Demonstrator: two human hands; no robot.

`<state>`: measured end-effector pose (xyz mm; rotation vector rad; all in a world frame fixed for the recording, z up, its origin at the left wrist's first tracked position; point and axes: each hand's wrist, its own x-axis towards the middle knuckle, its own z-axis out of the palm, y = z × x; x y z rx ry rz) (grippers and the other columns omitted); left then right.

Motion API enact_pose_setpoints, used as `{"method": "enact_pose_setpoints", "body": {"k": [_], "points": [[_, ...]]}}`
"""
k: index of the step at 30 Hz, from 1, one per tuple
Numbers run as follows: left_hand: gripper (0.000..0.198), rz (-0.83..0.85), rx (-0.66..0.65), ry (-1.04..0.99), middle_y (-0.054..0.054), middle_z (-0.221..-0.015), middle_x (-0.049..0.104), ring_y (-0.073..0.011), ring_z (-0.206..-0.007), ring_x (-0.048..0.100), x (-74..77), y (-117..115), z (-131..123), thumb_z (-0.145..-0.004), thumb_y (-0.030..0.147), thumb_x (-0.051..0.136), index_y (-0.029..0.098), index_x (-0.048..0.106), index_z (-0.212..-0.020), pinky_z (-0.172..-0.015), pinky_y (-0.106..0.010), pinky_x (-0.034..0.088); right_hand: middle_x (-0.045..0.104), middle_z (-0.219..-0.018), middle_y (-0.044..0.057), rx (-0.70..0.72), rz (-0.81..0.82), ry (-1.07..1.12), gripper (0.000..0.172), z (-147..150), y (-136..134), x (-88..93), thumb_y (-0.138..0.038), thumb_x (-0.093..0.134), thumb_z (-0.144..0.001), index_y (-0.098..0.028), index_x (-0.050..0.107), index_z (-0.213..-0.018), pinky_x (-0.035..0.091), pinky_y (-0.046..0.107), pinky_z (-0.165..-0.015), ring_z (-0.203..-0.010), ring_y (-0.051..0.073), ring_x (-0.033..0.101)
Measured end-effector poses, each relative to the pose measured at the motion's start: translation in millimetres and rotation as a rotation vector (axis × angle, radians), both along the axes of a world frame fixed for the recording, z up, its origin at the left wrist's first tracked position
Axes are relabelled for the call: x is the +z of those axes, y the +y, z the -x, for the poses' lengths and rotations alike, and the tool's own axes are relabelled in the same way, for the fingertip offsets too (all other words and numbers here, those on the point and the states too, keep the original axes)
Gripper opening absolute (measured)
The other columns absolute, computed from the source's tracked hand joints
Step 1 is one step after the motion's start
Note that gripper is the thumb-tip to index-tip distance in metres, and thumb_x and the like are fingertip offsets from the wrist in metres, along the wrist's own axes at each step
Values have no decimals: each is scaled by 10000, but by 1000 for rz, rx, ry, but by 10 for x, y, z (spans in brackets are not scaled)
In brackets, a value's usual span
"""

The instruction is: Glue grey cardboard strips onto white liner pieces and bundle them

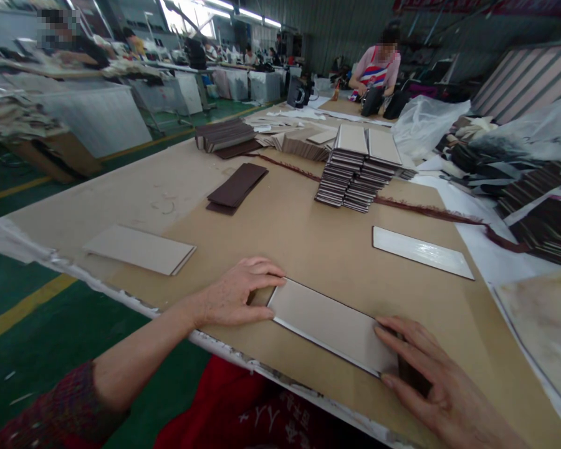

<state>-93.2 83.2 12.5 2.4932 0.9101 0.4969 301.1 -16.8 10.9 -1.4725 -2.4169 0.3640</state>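
A flat beige rectangular panel (330,327) with a thin dark border lies on the table in front of me. My left hand (236,293) holds its left end, thumb at the near corner and fingers at the far one. At the right end, my right hand (432,371) grips the panel the same way, fingertips on its far edge and thumb on its near edge. A glossy white strip (421,252) lies beyond my right hand. Left of my left hand rests a small pile of plain beige boards (140,249). Farther back are a few dark brown pieces (237,187).
Tall stacks of bordered panels (355,168) stand mid-table, with brown sheets (227,136) to their left. A frayed brown cord (430,211) crosses the table. Plastic bags and dark piles (537,206) crowd the right side. A co-worker (376,72) stands at the far end.
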Motion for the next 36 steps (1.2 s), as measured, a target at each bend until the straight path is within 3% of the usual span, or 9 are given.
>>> {"method": "enact_pose_setpoints", "body": {"k": [5,11,21,27,30,36], "points": [[509,-14,19,20,-14,-1369,590,-271,-1280,503,-113,13,19,-841,481,686,372,577,-1326,-1102,-478,385,492,-1485,62,37,109,39,551,31,-24,102,-312,652,-894,-318,513,-1427,382,564,-1138,-1379,286,434],[540,-77,9,36,2,-1388,574,-287,-1291,494,-253,55,59,-813,458,703,404,561,-1331,-1082,-491,426,474,-1494,66,85,111,44,554,30,-36,133,-311,642,-915,-297,480,-1445,346,550,-1157,-1393,273,399],[570,-95,11,72,-1,-1396,563,-293,-1316,466,-280,55,68,-800,447,711,396,533,-1339,-1101,-495,412,458,-1492,80,101,147,78,527,36,-46,162,-281,599,-933,-268,476,-1445,351,505,-1157,-1392,266,389],[585,-127,-8,96,-11,-1408,537,-279,-1324,454,-294,46,66,-822,434,700,372,491,-1365,-1105,-475,400,372,-1549,87,84,144,-40,505,69,-85,182,-267,550,-953,-233,462,-1450,306,492,-1185,-1420,261,336],[567,-179,-34,114,-26,-1438,496,-284,-1364,397,-279,36,59,-832,414,685,334,496,-1360,-1128,-470,361,325,-1574,82,53,125,-123,481,108,-106,203,-259,535,-950,-223,484,-1428,312,515,-1169,-1401,285,341],[470,-271,-138,292,-77,-1345,556,-290,-1256,470,-35,6,-44,-892,408,588,259,536,-1334,-1082,-483,343,544,-1321,135,55,84,-247,446,267,-118,271,-316,535,-956,-128,527,-1360,407,490,-1076,-1179,284,496]]}}
